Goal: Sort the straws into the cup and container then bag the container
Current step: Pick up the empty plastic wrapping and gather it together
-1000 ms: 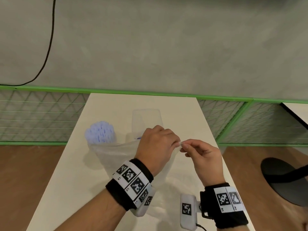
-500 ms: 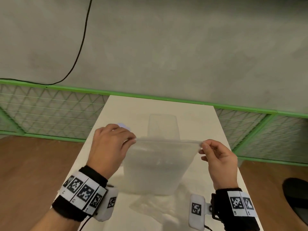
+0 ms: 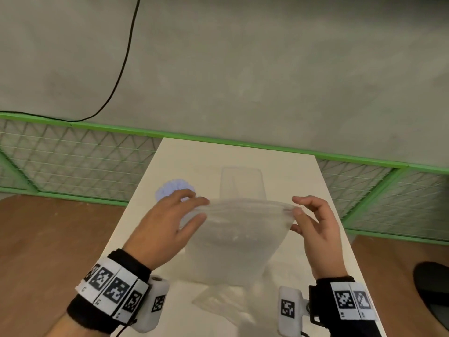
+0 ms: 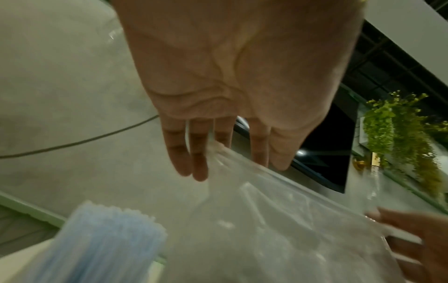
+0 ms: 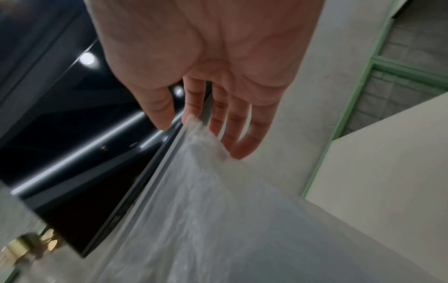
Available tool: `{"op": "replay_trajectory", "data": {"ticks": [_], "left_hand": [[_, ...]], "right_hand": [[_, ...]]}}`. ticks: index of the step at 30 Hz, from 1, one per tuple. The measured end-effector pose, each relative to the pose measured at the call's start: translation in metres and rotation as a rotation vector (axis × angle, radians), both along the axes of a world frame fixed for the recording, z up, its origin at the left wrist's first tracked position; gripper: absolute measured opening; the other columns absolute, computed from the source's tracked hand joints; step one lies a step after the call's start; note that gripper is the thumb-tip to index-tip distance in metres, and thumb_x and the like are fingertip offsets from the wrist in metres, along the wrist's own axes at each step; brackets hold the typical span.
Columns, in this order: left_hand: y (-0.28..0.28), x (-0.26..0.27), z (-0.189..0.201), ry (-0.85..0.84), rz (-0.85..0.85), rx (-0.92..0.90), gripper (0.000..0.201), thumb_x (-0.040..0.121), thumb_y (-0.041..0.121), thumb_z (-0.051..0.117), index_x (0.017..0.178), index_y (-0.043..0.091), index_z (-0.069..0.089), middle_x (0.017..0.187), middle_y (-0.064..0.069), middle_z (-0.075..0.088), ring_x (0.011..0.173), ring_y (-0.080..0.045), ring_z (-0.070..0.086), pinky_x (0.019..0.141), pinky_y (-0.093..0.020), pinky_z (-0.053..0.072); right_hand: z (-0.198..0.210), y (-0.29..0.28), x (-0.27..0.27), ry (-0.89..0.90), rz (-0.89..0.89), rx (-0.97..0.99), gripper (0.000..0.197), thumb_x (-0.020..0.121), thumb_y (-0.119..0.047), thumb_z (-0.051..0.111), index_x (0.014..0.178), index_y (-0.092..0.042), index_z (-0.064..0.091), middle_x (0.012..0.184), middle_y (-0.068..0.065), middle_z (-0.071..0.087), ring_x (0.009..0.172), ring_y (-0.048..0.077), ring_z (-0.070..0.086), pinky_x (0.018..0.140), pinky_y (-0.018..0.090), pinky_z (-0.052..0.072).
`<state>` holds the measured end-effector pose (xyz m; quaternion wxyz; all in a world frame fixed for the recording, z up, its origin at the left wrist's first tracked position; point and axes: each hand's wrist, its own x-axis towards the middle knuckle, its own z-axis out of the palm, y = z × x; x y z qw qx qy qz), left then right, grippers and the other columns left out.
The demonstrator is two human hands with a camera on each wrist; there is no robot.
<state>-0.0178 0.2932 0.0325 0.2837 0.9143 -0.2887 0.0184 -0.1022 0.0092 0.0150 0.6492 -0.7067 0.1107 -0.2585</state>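
- The left hand (image 3: 167, 229) holds the left end of the top edge of a clear plastic bag (image 3: 233, 242); its fingers (image 3: 194, 203) are fairly straight, and in the left wrist view the bag edge runs between them.
- The right hand (image 3: 315, 227) holds the right end of the same edge, pinched between thumb and forefinger, while its other fingers (image 3: 308, 203) curl loosely above it.
- The bag hangs between the two hands, its top edge stretched nearly level from the left fingers to the right fingers, and its lower part reaches down to the pale surface (image 3: 243, 154).
- Something pale shows inside the bag below the stretched edge; the plastic is too cloudy to tell whether it is the container.
- A bundle of pale blue straws (image 3: 175, 187) stands upright just beyond the left fingers, partly hidden by them; what holds the bundle is out of sight.
- A clear cup (image 3: 241, 183) stands on the surface beyond the bag edge, between the two hands and further away than both sets of fingers.
- A crumpled piece of clear plastic (image 3: 218, 302) lies on the surface below the bag, nearer the wrists than the fingers.
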Motion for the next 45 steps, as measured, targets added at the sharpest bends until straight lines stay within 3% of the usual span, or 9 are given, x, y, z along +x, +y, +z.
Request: {"op": "replay_trajectory", "data": {"ticks": [6, 10, 13, 16, 20, 24, 28, 37, 45], "left_hand": [[-0.026, 0.001, -0.002, 0.056, 0.039, 0.001, 0.039, 0.089, 0.063, 0.039, 0.089, 0.034, 0.066, 0.126, 0.011, 0.044, 0.094, -0.008, 0.051, 0.083, -0.026, 0.037], [-0.032, -0.002, 0.006, 0.079, -0.046, -0.036, 0.021, 0.082, 0.042, 0.07, 0.093, 0.033, 0.055, 0.127, 0.016, 0.028, 0.084, -0.007, 0.05, 0.076, -0.022, 0.036], [-0.03, -0.004, 0.007, 0.073, -0.178, -0.028, 0.028, 0.077, 0.032, 0.075, 0.091, 0.038, 0.051, 0.13, 0.019, 0.021, 0.091, -0.005, 0.044, 0.079, -0.013, 0.037], [-0.032, -0.003, 0.005, 0.026, -0.231, 0.023, 0.028, 0.077, 0.007, 0.066, 0.078, 0.034, 0.059, 0.133, 0.015, 0.028, 0.088, -0.007, 0.045, 0.081, -0.024, 0.041], [-0.037, 0.0, 0.003, 0.044, -0.042, 0.109, 0.047, 0.078, -0.005, 0.047, 0.089, 0.035, 0.07, 0.147, 0.003, 0.035, 0.103, -0.017, 0.05, 0.085, -0.028, 0.042], [-0.038, 0.007, -0.002, 0.282, 0.009, 0.287, 0.072, 0.082, -0.003, 0.04, 0.141, 0.038, 0.041, 0.162, -0.003, 0.012, 0.138, -0.025, 0.036, 0.105, -0.028, 0.036], [-0.036, 0.012, -0.013, 0.626, -0.112, 0.102, 0.08, 0.08, -0.006, 0.037, 0.146, 0.037, 0.028, 0.144, 0.002, 0.047, 0.117, -0.025, 0.057, 0.1, -0.039, 0.048], [-0.033, 0.012, -0.036, 0.777, -0.032, -0.174, 0.035, 0.081, 0.018, 0.056, 0.111, 0.034, 0.064, 0.071, 0.006, 0.064, 0.08, -0.012, 0.067, 0.086, -0.036, 0.053], [-0.037, 0.029, -0.058, 0.781, -0.057, 0.134, 0.045, 0.087, 0.005, 0.042, 0.076, 0.04, 0.068, 0.075, 0.0, 0.061, 0.072, -0.016, 0.054, 0.074, -0.027, 0.046]], "right_hand": [[0.014, 0.015, 0.0, 0.174, 0.085, -0.589, 0.031, 0.091, -0.053, 0.052, 0.085, -0.032, 0.075, 0.11, -0.017, 0.056, 0.1, 0.002, 0.059, 0.071, 0.01, 0.04], [0.012, 0.015, 0.004, 0.369, 0.025, -0.781, 0.031, 0.093, -0.038, 0.062, 0.071, -0.022, 0.077, 0.097, -0.011, 0.058, 0.081, 0.005, 0.059, 0.07, 0.02, 0.041], [0.02, 0.014, 0.005, 0.463, 0.039, -0.911, 0.028, 0.082, -0.017, 0.071, 0.11, -0.019, 0.072, 0.116, -0.01, 0.049, 0.075, 0.005, 0.049, 0.065, 0.013, 0.034], [0.022, 0.014, 0.004, 0.52, 0.219, -0.844, 0.082, 0.072, 0.001, 0.067, 0.146, -0.017, 0.038, 0.136, -0.019, 0.018, 0.09, 0.001, 0.046, 0.071, 0.002, 0.038], [0.019, 0.024, -0.001, 0.601, 0.337, -0.83, 0.087, 0.068, 0.004, 0.061, 0.144, -0.029, 0.036, 0.149, -0.026, 0.003, 0.118, 0.02, 0.041, 0.085, 0.019, 0.041], [0.012, 0.025, 0.0, 0.643, 0.397, -0.815, 0.082, 0.07, 0.01, 0.05, 0.133, -0.043, 0.046, 0.157, -0.018, 0.003, 0.113, 0.021, 0.052, 0.072, 0.018, 0.039], [0.009, 0.028, 0.005, 0.651, 0.586, -0.613, 0.095, 0.075, 0.008, 0.045, 0.146, -0.052, 0.025, 0.152, -0.009, 0.037, 0.127, 0.01, 0.049, 0.089, 0.01, 0.043], [-0.034, 0.027, 0.02, 0.707, 0.44, -0.244, 0.031, 0.097, -0.03, 0.055, 0.126, -0.033, 0.062, 0.078, -0.012, 0.072, 0.089, 0.004, 0.064, 0.096, 0.026, 0.044], [-0.067, 0.012, 0.033, 0.873, 0.435, -0.093, 0.017, 0.085, -0.008, 0.067, 0.093, -0.015, 0.081, 0.101, 0.013, 0.076, 0.095, 0.021, 0.069, 0.096, 0.034, 0.051]]}}
